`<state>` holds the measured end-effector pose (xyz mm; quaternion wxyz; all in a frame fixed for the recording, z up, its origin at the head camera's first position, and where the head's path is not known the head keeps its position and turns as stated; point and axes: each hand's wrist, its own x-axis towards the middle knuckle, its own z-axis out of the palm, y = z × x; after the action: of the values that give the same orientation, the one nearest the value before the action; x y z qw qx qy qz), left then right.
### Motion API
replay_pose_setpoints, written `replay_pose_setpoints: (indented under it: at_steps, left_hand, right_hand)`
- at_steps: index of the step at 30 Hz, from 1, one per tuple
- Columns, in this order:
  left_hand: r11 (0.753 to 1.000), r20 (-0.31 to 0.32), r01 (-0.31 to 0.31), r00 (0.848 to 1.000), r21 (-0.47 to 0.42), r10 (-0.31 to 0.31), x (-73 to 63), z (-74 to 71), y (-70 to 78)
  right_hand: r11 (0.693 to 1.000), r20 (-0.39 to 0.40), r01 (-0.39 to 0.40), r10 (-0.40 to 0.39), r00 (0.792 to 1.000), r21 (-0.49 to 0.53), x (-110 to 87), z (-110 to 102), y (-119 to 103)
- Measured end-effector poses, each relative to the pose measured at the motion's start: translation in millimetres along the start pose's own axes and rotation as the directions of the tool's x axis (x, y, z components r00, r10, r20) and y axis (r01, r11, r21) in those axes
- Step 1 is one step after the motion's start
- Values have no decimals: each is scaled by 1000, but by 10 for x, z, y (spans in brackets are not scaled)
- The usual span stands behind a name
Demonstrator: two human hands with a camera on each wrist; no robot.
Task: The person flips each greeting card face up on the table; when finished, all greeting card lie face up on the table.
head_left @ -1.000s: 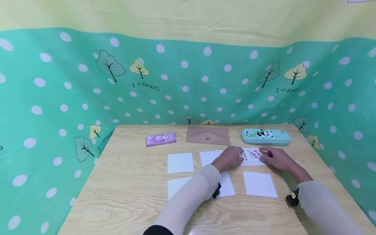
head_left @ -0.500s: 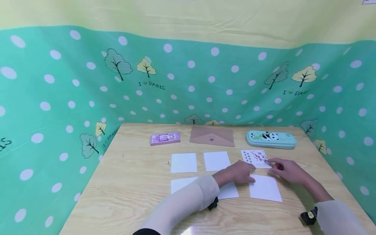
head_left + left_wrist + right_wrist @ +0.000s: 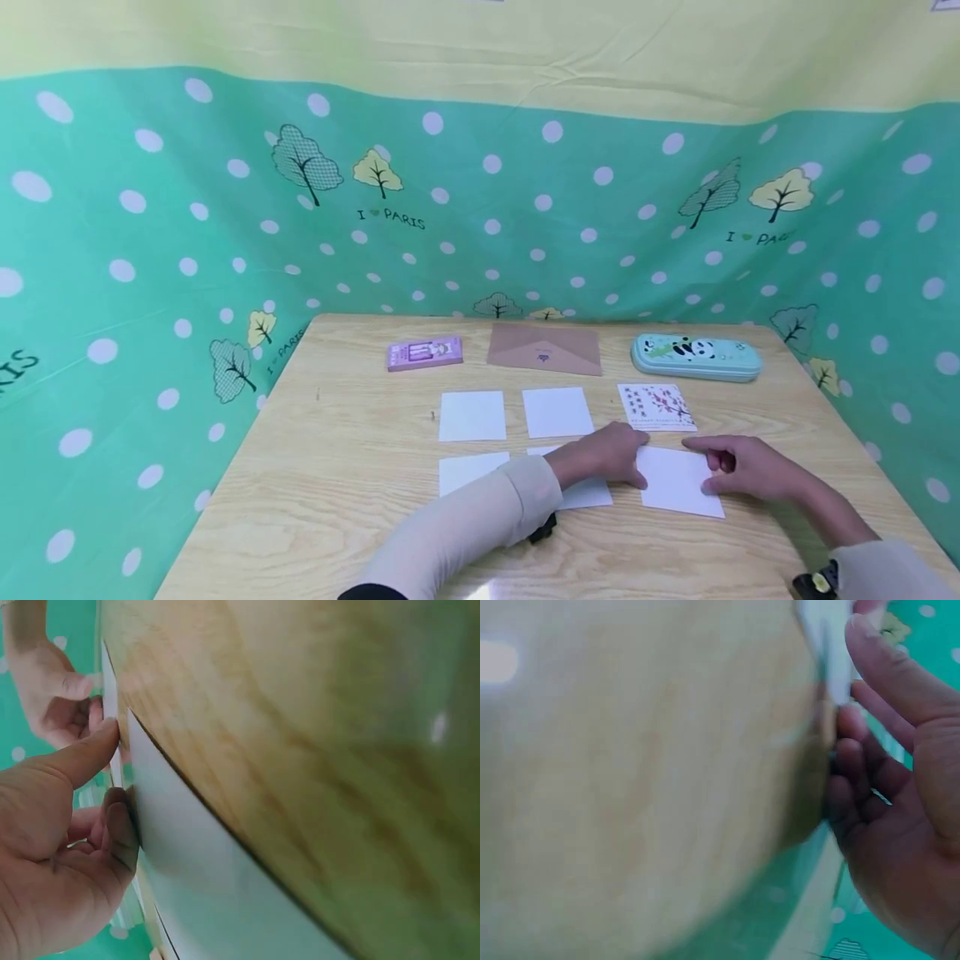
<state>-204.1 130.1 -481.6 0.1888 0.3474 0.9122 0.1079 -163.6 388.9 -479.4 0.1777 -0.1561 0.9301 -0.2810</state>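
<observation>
A blank white card [image 3: 678, 482] lies flat at the front right of a group of cards. My left hand [image 3: 611, 454] reaches in from the left, its thumb and forefinger spread at the card's left edge. At the opposite side is my right hand [image 3: 753, 468], forefinger stretched towards the far right corner and thumb at the right edge; its other fingers are bent under. Just behind lies a printed card [image 3: 657, 407] with red blossoms and dark characters. The left forearm partly covers another white card [image 3: 585, 495]. In the right wrist view, the right hand [image 3: 907, 765] is blurred.
More white cards [image 3: 472, 416] lie to the left on the wooden table [image 3: 300, 500]. Along the back are a purple box [image 3: 424, 354], a brown envelope [image 3: 543, 349] and a turquoise panda pencil case [image 3: 696, 357]. A green dotted cloth [image 3: 450, 267] hangs behind.
Both hands have left the printed card's sides and come nearer to me, to the blank card in front of it. The view has shifted slightly left. The cards lie much as before.
</observation>
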Motion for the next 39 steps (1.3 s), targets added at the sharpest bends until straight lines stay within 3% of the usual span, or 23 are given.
replay_pose_setpoints:
  at_steps: [7, 11, 17, 21, 26, 32, 35, 39]
  left_hand:
    - [998, -17, -42, 999, 37, 42, -21, 0, 4]
    - [999, -21, -35, 999, 28, 36, -11, 11, 4]
    - [995, -54, 13, 998, -100, -19, -15, 16, -3]
    - [986, -89, 0, 996, -167, -15, -24, 6, -12]
    - [978, -151, -90, 987, -190, 62, -11, -13, -38]
    - [951, -212, -234, 958, -203, 191, 5, -95, -83]
    - [938, -224, -279, 946, -204, 232, -10, -141, -86]
    - [938, -236, -310, 934, -156, 269, -35, -166, -81]
  right_hand:
    - [999, -68, -35, 33, 997, -30, -51, 107, 9]
    - [997, -93, -72, 70, 993, -18, -41, 123, 8]
    - [992, -100, -127, 126, 987, -10, 5, 85, -21]
    - [988, -86, -156, 155, 984, -3, 4, 46, -43]
    - [985, -87, -168, 170, 982, 29, -23, 18, -11]
    - [981, -81, -146, 157, 984, 128, -56, -3, 41]
    - [971, -66, -141, 157, 985, 194, -76, -45, 54]
    - [960, -68, -79, 101, 993, 269, -113, -113, 90]
